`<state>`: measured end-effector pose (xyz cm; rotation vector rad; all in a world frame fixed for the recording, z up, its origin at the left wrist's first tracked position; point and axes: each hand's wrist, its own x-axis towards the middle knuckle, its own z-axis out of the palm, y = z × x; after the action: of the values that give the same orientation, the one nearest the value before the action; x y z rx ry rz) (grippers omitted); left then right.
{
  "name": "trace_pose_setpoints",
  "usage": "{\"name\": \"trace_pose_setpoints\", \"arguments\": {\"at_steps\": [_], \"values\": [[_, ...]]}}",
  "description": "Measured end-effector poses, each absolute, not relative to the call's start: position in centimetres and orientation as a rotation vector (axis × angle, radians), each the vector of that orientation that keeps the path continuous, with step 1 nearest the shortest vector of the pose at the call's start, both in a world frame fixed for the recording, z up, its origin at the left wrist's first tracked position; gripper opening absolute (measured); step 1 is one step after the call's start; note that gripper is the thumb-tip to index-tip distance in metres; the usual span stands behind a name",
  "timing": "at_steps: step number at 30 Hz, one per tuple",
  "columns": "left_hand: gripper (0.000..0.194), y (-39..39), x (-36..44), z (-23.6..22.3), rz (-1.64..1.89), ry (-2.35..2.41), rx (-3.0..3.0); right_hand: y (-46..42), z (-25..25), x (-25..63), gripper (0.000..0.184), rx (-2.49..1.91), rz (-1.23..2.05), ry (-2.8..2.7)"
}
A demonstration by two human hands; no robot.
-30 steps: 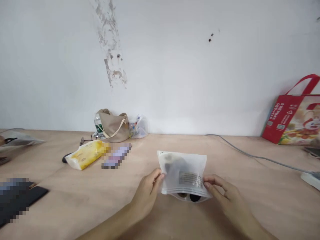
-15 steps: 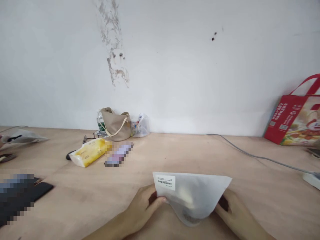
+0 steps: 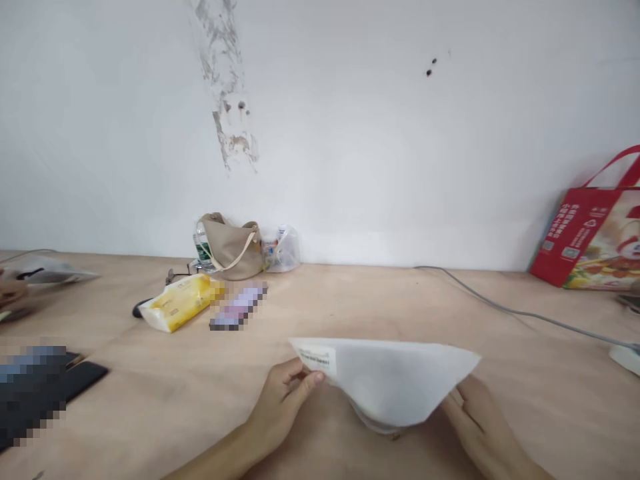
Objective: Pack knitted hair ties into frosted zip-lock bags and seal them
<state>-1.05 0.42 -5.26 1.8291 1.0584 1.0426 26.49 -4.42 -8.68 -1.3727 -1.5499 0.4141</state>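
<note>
A frosted plastic bag (image 3: pixel 395 383) with a white printed label (image 3: pixel 320 360) is held above the near part of the table, its wide edge toward the wall. My left hand (image 3: pixel 290 400) pinches the bag's left side beside the label, thumb on top. At the right side, my right hand (image 3: pixel 473 417) grips the edge, with its fingertips partly hidden behind the plastic. The bag bulges downward in the middle, and its contents show only as a vague shape.
A yellow tissue pack (image 3: pixel 183 302) and a blurred-out phone (image 3: pixel 239 307) lie left of centre. Behind them stand a beige handbag (image 3: pixel 233 247) and a clear plastic bag (image 3: pixel 284 250). A grey cable (image 3: pixel 495 307) and a red shopping bag (image 3: pixel 585 233) are at right. Another person's hand (image 3: pixel 13 290) shows at far left.
Both hands have moved slightly apart, and the bag is spread wider and tilted flatter. Its label now appears foreshortened. The other person's hand at far left has come further into view.
</note>
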Motion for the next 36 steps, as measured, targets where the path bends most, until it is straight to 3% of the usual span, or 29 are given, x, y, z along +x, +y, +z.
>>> {"name": "trace_pose_setpoints", "arguments": {"at_steps": [16, 24, 31, 36], "values": [[0.029, 1.5, 0.3, -3.1, 1.334, 1.071, 1.613, -1.8, -6.3, 26.5, 0.028, -1.253, 0.656, -1.4], [0.043, 4.9, 2.6, -2.5, 1.438, 1.057, 1.358, 1.9, -5.4, 26.4, 0.031, -1.223, 0.718, -1.247], [0.024, 8.4, 3.9, -5.4, 1.327, 1.085, 1.008, 3.2, -7.4, 25.3, 0.06, -1.199, 0.951, -1.295], [0.016, 8.4, 4.2, -6.3, 1.155, 1.032, 0.9, 2.4, -7.4, 24.2, 0.057, -1.041, 1.125, -1.507]]}}
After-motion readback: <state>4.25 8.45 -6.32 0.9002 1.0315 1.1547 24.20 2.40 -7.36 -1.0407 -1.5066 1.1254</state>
